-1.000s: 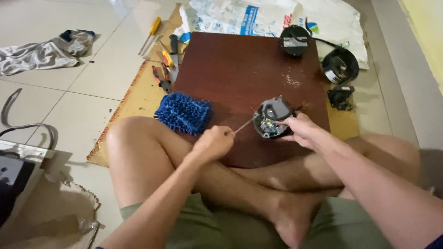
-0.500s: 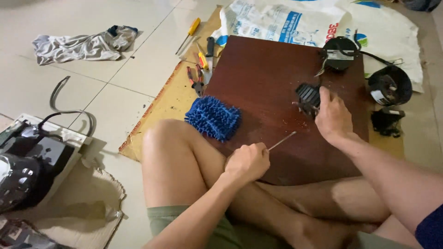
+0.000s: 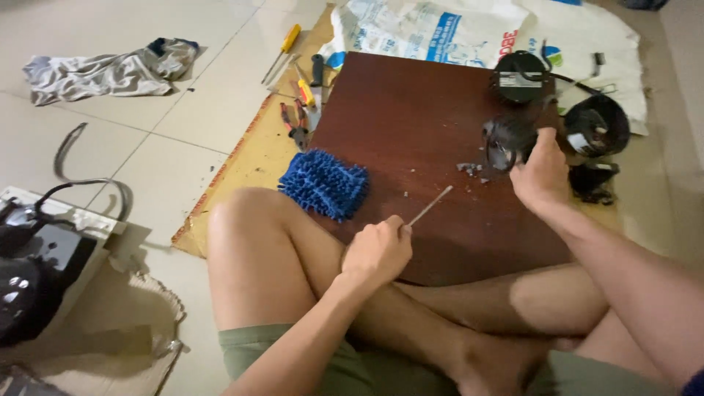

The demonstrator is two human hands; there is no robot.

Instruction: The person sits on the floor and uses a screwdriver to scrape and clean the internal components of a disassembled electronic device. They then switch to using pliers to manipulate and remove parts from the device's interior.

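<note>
Right hand (image 3: pixel 541 176) grip closed on dark round part (image 3: pixel 506 141) over brown board (image 3: pixel 411 117) — left hand (image 3: pixel 378 253) pinching thin stick (image 3: pixel 430 205), well apart.

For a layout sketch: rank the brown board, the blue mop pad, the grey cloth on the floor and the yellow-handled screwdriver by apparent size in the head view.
1. Brown board
2. Grey cloth
3. Blue mop pad, close to the cloth in apparent size, and it lies nearer the camera, so that order is unsure
4. Yellow-handled screwdriver
</note>
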